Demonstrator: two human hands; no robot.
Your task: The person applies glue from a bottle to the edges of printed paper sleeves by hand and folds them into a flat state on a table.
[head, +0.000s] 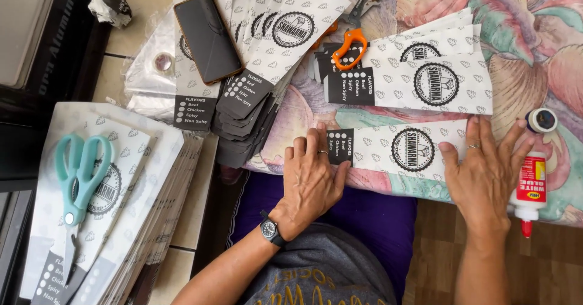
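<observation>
The biggest thing is the flowery cloth (522,44) spread over the table. On it lies a long white paper sleeve (398,150) with a round black stamp and a black end. The person presses it flat with both hands.

The left hand (313,180) lies flat, palm down, fingers close together. Its fingertips sit on the black end of the sleeve. A black watch (271,230) is on that wrist. The right hand (486,174) is flat too, with fingers spread wide, pressing the other end. Neither hand has a grip on anything; both are open and just push down.

To do this step well, it looks best to press evenly with both flat hands and keep the edges lined up, so the sleeve does not slide or wrinkle. If there is glue inside, it may need firm, slow pressure.

More sleeves lie just above it in a pile (425,80), and a bigger fan of them (267,44) lies to the left, with a dark phone (206,37) on top. Another stack (127,208) sits at the far left, with teal scissors (79,177) resting on it.

A white glue bottle (529,186) with a red tip lies just beside the right hand. Its cap (542,120) is near the fingertips. Small orange pliers (351,41) rest on the upper pile
</observation>
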